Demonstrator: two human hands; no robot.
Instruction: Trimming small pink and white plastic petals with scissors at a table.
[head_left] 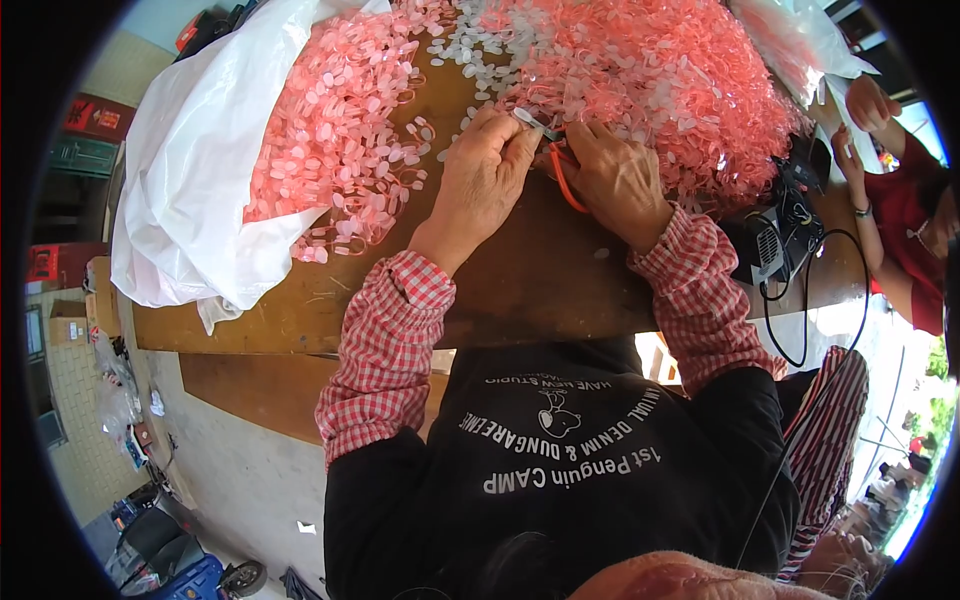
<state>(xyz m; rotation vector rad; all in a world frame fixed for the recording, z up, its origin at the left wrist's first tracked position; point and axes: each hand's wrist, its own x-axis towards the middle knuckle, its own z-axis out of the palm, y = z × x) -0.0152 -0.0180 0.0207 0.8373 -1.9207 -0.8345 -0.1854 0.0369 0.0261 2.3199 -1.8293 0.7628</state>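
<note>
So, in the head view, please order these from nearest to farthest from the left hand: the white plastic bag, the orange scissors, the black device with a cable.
1. orange scissors: right beside the left hand, in the right hand.
2. white plastic bag: on the table's left side.
3. black device: at the table's right edge.

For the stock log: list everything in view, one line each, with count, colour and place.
small plastic pieces: too many to count, pink and white, heaped across the far side of the table
wooden table: one, brown, centre
plastic bag: one, white, left end of table under the pieces
orange-handled tool: one, between the hands
black device with cable: one, right table edge
other person's hands: two, upper right
left hand: pinching a small piece
right hand: on the orange-handled tool
</note>
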